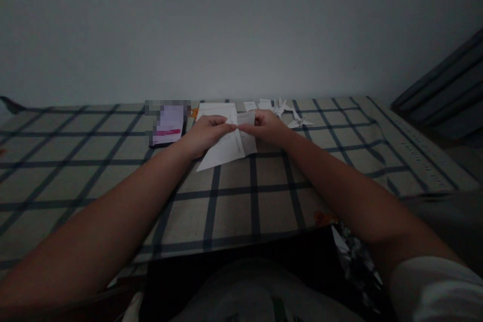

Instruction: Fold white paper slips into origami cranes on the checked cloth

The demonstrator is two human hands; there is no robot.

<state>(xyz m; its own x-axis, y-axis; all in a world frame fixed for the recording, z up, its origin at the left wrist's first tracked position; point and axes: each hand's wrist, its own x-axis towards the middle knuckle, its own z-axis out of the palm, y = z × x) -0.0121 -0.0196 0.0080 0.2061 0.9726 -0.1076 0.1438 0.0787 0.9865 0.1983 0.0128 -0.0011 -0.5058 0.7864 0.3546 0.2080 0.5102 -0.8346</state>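
Observation:
A white sheet of paper [226, 151] lies partly lifted on the checked cloth, with faint print on it. My left hand [206, 133] pinches its top edge from the left, fingers curled. My right hand [267, 126] pinches the same edge from the right, and the fingertips of both hands nearly meet at the middle. Under the sheet, toward the wall, lies another white sheet [217, 109].
A phone with a lit screen [169, 123] lies left of the paper. Small white paper squares [256, 105] and folded paper figures [298, 121] sit behind my right hand. The checked cloth [113, 161] meets a plain wall. Dark fabric [445, 95] rises at right.

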